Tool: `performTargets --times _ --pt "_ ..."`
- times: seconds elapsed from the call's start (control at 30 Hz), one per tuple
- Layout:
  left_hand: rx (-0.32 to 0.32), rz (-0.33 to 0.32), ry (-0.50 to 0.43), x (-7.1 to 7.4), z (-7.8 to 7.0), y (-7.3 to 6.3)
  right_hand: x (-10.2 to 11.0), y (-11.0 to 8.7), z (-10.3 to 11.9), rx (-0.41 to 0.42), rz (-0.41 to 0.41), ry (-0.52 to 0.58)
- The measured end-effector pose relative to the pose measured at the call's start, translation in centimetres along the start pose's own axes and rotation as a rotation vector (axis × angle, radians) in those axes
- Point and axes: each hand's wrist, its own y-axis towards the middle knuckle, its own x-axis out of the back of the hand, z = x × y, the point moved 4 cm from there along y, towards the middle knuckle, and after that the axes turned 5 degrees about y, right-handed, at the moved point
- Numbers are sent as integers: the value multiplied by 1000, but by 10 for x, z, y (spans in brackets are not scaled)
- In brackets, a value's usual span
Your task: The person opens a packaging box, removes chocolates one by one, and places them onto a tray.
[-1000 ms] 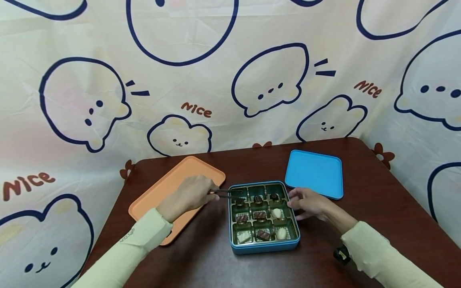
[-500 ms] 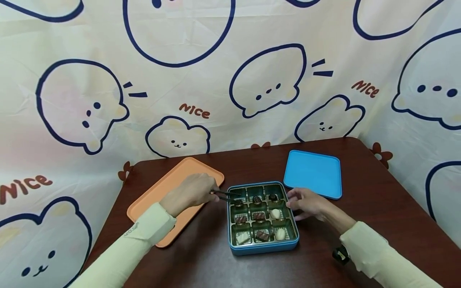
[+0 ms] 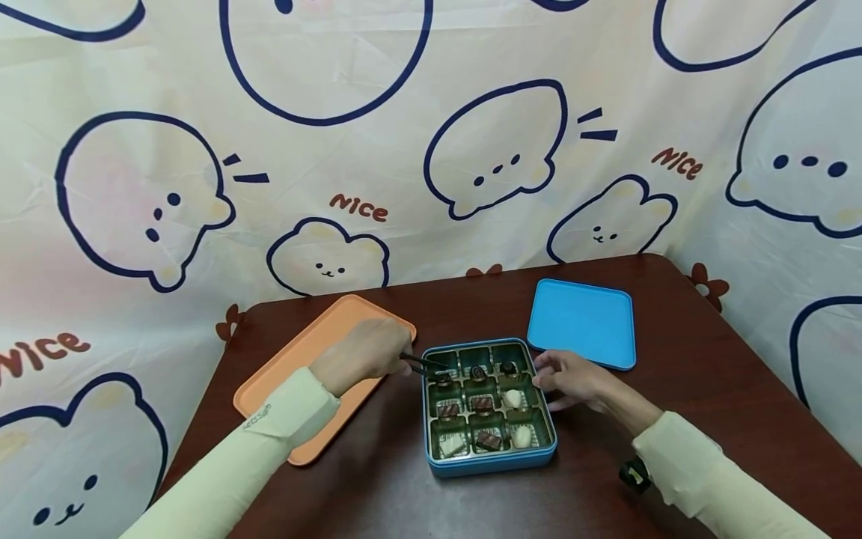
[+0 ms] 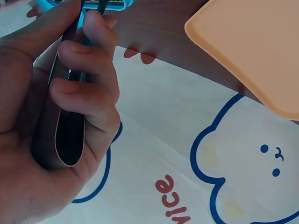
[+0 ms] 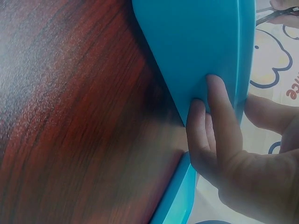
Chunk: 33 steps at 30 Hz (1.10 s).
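A blue box (image 3: 491,470) with a gold divided insert stands on the table, a chocolate in each compartment. Dark metal tongs (image 3: 423,364) lie in my left hand (image 3: 369,352), fingers curled round them. Their tips reach over the left wall into the back-left compartment, right at a dark chocolate (image 3: 442,379). The left wrist view shows the bent end of the tongs (image 4: 70,151) against the palm; the tips pass out of that view. On the box's right side my right hand (image 3: 575,379) holds the edge: fingertips (image 5: 216,86) on the outer wall, thumb at the rim.
An orange tray (image 3: 289,367) lies slanted on the left, partly under my left forearm. Behind the right hand sits a flat blue tray or lid (image 3: 582,322), close to the box's back-right corner. A patterned cloth (image 3: 404,150) hangs along the table's back edge.
My left hand has shifted slightly right toward the box, and the tongs' arms look closer together at the dark chocolate. The right hand keeps its place; the whole view drifts a little.
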Motion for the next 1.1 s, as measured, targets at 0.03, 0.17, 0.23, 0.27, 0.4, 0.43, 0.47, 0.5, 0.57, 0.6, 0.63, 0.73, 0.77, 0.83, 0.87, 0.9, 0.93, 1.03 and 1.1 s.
performTargets --times 0.03,0.17,0.23,0.27,0.4,0.43,0.47,0.5,0.57,0.6,0.63,0.73,0.77,0.83,0.87,0.9,0.93,1.03,1.1 --pt "2 5 11 1 -1 1 0 0 0 1 -1 0" --pt "-9 13 40 3 -5 3 0 0 0 8 2 -1" --pt "-20 15 59 5 -7 4 0 0 0 8 0 2" --pt "-28 13 65 6 -8 4 0 0 0 7 -1 3" --pt "-48 8 106 10 -12 6 1 0 0 6 -4 4" --pt "-51 7 117 10 -13 6 1 -1 0 9 0 1" --pt "-51 5 123 10 -14 7 1 -1 1 9 0 2" --pt "-50 3 130 10 -15 8 0 -1 1 9 -1 3" --pt "-49 -3 143 11 -16 9 0 -1 1 12 2 0" --pt "-48 -3 145 10 -17 10 0 -2 1 14 6 0" --pt "-48 -3 149 10 -17 11 -1 -2 1 12 5 1" --pt "-49 -9 170 9 -18 12 -2 -2 2 9 8 2" --pt "-48 -10 177 9 -19 13 -2 -2 2 6 7 2" --pt "-47 -18 193 8 -19 14 -2 -2 2 6 9 -1" --pt "-46 -27 199 8 -20 14 -1 -2 2 5 7 -1" --pt "-48 -35 203 8 -20 14 -1 -2 2 4 6 0" --pt "-53 -43 205 8 -20 15 -1 -2 2 5 6 0" --pt "-75 -67 203 7 -21 16 0 -1 2 11 10 -4" --pt "-89 -81 204 5 -22 16 1 -1 1 10 10 -4"
